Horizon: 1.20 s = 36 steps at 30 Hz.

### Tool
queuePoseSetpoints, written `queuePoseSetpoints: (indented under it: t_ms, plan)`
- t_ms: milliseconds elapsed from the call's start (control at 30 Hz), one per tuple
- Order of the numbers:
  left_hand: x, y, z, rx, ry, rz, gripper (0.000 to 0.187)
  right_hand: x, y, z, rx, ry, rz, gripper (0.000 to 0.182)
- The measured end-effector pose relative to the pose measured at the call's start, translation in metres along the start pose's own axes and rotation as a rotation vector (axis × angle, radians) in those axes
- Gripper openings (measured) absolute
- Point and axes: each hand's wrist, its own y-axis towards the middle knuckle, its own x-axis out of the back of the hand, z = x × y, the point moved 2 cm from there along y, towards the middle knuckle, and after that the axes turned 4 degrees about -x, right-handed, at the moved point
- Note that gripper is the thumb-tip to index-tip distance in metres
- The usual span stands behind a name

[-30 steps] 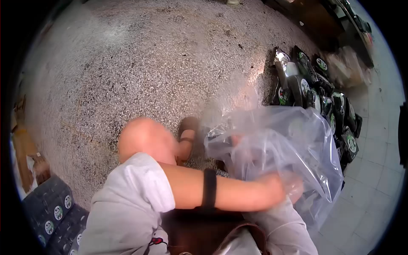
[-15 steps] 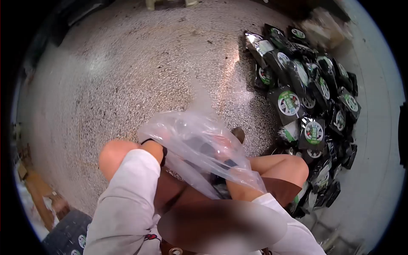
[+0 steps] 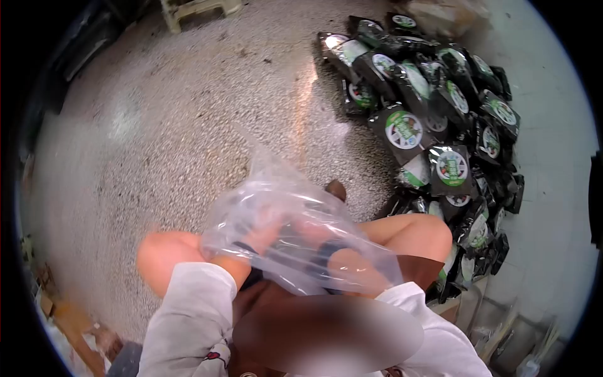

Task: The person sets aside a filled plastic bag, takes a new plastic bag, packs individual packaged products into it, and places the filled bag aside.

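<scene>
A large clear plastic bag (image 3: 295, 195) is spread over my lap, its loose tip trailing forward above the floor. Both my hands are inside it, seen through the film. My left hand (image 3: 264, 227) is at the left part of the bag, a dark band around its wrist. Close beside it, on the right, is my right hand (image 3: 312, 231), with dark material at that wrist. The film reaches over my right forearm as well. Glare and motion blur the fingers, so their grip cannot be made out.
On the right lies a heap of black packets (image 3: 405, 129) with round green and white labels. Crumpled clear plastic (image 3: 449, 17) sits behind the heap. Legs of a pale stool (image 3: 198, 9) stand at the far end of the speckled floor (image 3: 157, 138). Cardboard (image 3: 72, 327) is at lower left.
My left hand has moved deeper into the bag and nearer to my right hand. The bag has bunched up rounder. The view has shifted, showing more of the stool.
</scene>
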Motion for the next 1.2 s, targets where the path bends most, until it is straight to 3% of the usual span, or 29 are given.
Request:
queuePoseSetpoints:
  t_ms: [100,233,300,367,433,467,567,600,667,700,767,800,833,867,967,1033,1100,1167,1200]
  plan:
    - [0.007,0.011,0.005,0.079,0.158,0.035,0.016,0.014,0.001,0.054,-0.036,0.143,0.074,0.031]
    - [0.011,0.011,0.012,0.105,0.266,-0.010,0.014,0.055,-0.022,0.155,0.080,0.493,0.193,0.035]
    - [0.009,0.010,0.017,0.097,0.301,-0.046,0.013,0.104,-0.054,0.214,0.136,0.413,0.372,0.038]
    - [0.006,0.007,0.022,0.090,0.311,-0.084,0.012,0.175,-0.097,0.263,0.251,0.062,0.548,0.051]
    - [-0.003,0.003,0.028,0.086,0.292,-0.115,0.011,0.212,-0.116,0.242,0.591,0.244,0.525,0.056]
    - [-0.018,0.001,0.034,0.080,0.258,-0.131,0.010,0.224,-0.100,0.212,0.607,0.115,0.372,0.060]
    - [-0.035,-0.009,0.040,0.058,0.177,-0.201,0.009,0.268,-0.003,0.061,0.082,-0.099,0.159,0.060]
    - [-0.029,-0.011,0.031,0.061,0.405,-0.111,0.017,0.288,0.001,0.049,0.093,-0.288,0.277,0.053]
    - [-0.032,-0.006,0.042,0.057,0.409,0.065,0.061,0.343,-0.024,0.093,-0.145,0.558,0.610,0.053]
    - [-0.026,-0.010,0.029,0.075,0.382,0.088,0.061,0.373,-0.026,0.085,-0.249,0.658,0.595,0.047]
    - [0.018,0.006,0.001,0.254,0.364,0.380,0.071,0.401,-0.005,0.006,-0.438,0.499,-0.010,0.037]
    - [0.019,0.011,-0.001,0.222,0.454,0.375,0.070,0.401,0.008,-0.068,-0.533,0.446,-0.237,0.044]
    - [0.022,0.013,-0.002,0.235,0.445,0.377,0.070,0.393,0.011,-0.102,-0.752,0.328,-0.347,0.061]
    - [0.025,0.016,-0.003,0.191,0.451,0.371,0.070,0.374,0.016,-0.146,-0.871,0.405,-0.434,0.076]
    - [0.011,0.022,0.015,0.137,0.449,0.362,0.072,0.309,0.051,-0.239,-1.012,0.806,-0.681,0.079]
    - [0.012,0.021,0.014,0.149,0.400,0.414,0.073,0.288,0.078,-0.262,-0.701,1.008,-0.690,0.072]
    - [-0.001,0.022,0.026,0.198,0.378,0.507,0.074,0.281,0.094,-0.279,-0.771,1.052,-0.782,0.053]
    - [-0.010,0.021,0.038,0.199,0.264,0.484,0.078,0.282,0.094,-0.264,-0.712,1.339,-0.624,0.042]
    - [-0.012,0.021,0.045,0.203,0.253,0.493,0.078,0.275,0.089,-0.277,-0.522,1.222,-0.563,0.038]
